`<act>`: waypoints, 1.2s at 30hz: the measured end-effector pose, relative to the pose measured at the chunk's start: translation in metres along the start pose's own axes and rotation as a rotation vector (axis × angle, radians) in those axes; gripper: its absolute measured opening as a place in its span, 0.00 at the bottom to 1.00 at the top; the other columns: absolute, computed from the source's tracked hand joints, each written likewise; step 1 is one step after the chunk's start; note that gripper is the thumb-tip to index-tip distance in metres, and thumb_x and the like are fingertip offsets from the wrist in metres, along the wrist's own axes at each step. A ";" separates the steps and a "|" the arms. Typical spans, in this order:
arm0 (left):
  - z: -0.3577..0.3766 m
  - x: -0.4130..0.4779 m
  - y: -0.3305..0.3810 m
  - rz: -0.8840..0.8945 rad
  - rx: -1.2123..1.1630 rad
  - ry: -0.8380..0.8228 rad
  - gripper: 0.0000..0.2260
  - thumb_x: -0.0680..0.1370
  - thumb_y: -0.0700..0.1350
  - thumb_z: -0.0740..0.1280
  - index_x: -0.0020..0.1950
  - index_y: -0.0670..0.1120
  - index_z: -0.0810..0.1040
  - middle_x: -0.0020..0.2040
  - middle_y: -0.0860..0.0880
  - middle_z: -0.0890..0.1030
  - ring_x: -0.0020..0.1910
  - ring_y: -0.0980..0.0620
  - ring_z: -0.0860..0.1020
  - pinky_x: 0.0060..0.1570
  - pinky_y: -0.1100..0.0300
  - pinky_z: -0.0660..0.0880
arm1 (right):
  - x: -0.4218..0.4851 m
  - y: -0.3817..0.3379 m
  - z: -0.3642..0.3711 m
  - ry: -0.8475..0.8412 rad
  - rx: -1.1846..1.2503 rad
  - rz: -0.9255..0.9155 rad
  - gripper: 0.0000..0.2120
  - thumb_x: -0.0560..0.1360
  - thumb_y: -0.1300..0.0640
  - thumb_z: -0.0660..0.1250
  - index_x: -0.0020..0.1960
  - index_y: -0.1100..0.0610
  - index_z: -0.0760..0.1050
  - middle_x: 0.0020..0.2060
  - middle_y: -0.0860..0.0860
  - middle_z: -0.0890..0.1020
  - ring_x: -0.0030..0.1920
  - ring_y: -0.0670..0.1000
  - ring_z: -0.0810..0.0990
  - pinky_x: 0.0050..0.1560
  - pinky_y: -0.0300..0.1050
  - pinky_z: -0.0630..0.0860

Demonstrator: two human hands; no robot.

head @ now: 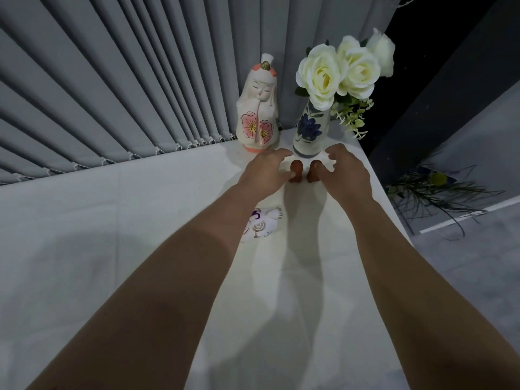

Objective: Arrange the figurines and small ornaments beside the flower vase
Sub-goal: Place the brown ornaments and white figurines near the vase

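Note:
A white vase (308, 132) with a blue flower pattern holds white roses (329, 73) at the table's far right corner. A tall white doll figurine (258, 114) with pink blossoms stands just left of the vase. Two small brown figurines (297, 170) (311, 175) stand side by side in front of the vase. My left hand (263, 171) is at the left one and my right hand (347, 171) at the right one. Each thumb touches its figurine while the fingers are spread above. A small white ornament (266, 223) with purple marks lies nearer me, partly hidden by my left forearm.
The white cloth-covered table (112, 235) ends at grey vertical blinds (112, 94) at the back. Its right edge (394, 215) drops off close beside my right hand. Beyond that edge, dark leafy stems (433, 192) lie lower down.

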State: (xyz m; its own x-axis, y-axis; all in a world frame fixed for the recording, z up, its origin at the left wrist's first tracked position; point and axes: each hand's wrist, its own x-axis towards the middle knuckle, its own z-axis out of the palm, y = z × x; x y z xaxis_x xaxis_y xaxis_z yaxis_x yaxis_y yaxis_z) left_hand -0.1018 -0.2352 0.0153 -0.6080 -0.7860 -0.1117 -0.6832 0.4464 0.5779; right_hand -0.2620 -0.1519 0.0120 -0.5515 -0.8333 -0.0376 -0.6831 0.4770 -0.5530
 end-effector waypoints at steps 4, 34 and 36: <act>-0.012 -0.026 -0.021 -0.042 -0.023 0.051 0.18 0.78 0.51 0.67 0.67 0.48 0.76 0.64 0.47 0.80 0.63 0.48 0.77 0.61 0.55 0.72 | -0.021 -0.013 0.001 0.132 0.020 -0.089 0.16 0.76 0.55 0.63 0.63 0.56 0.71 0.55 0.55 0.80 0.53 0.57 0.79 0.52 0.51 0.74; -0.057 -0.152 -0.141 -0.055 0.100 -0.227 0.13 0.72 0.52 0.67 0.53 0.49 0.78 0.51 0.49 0.82 0.51 0.46 0.79 0.49 0.55 0.72 | -0.113 -0.068 0.080 -0.264 -0.342 -0.296 0.22 0.65 0.54 0.73 0.57 0.54 0.73 0.47 0.52 0.80 0.46 0.56 0.79 0.47 0.47 0.75; -0.059 -0.144 -0.142 -0.042 0.120 -0.213 0.12 0.73 0.47 0.70 0.55 0.48 0.78 0.52 0.48 0.82 0.52 0.46 0.79 0.47 0.58 0.70 | -0.110 -0.068 0.080 -0.289 -0.316 -0.268 0.22 0.65 0.54 0.74 0.57 0.54 0.72 0.47 0.52 0.80 0.47 0.56 0.78 0.46 0.47 0.74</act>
State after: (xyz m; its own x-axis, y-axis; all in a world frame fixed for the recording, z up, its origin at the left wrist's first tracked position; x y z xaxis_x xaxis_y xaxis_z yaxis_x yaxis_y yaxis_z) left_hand 0.1070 -0.2106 -0.0034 -0.6411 -0.7024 -0.3092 -0.7451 0.4732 0.4700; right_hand -0.1165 -0.1148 -0.0126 -0.2121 -0.9600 -0.1826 -0.9187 0.2596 -0.2977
